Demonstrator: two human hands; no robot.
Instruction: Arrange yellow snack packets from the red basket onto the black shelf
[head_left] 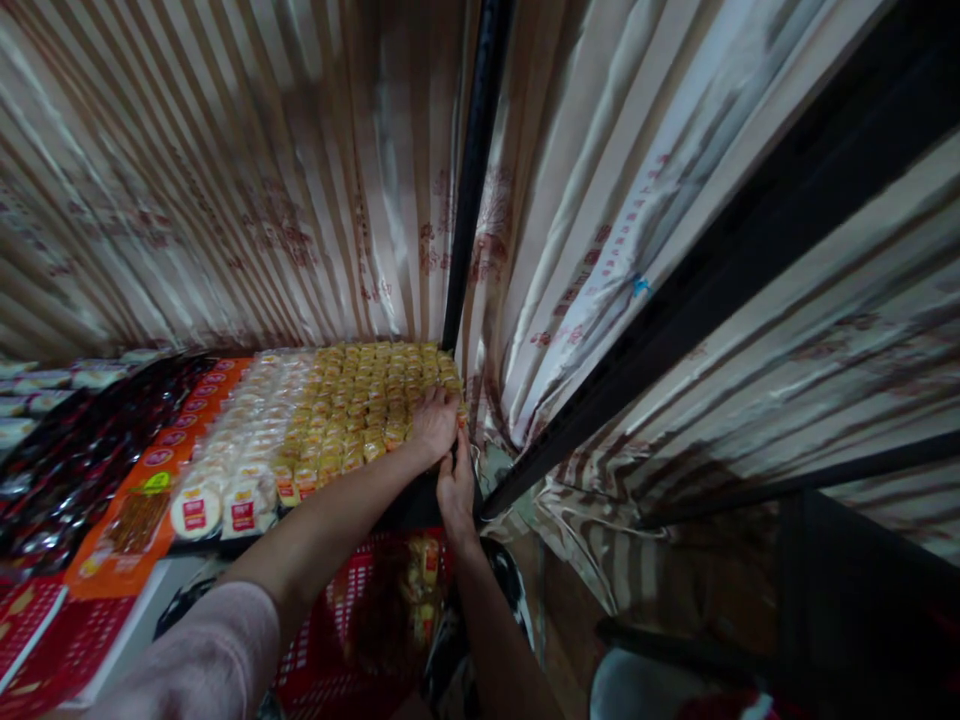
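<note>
Rows of small yellow snack packets (360,400) lie closely packed on a dark shelf (409,505). My left hand (436,425) reaches across to the right end of these rows, its fingers curled down at the last packets. Just below it, my right hand (456,490) comes up along the shelf's right edge with its fingers close together. The fingertips of both hands meet at a yellow packet (462,410) at the corner, mostly covered by the fingers. Below my arms is a red basket (337,610) with more yellow packets (424,570) in it.
Left of the yellow rows are clear-wrapped white round packs (244,500), orange packs (124,525) and dark shiny packs (90,450). A black upright post (469,180) stands behind the corner. A thick black bar (675,290) slants on the right. Striped curtains (300,180) hang behind.
</note>
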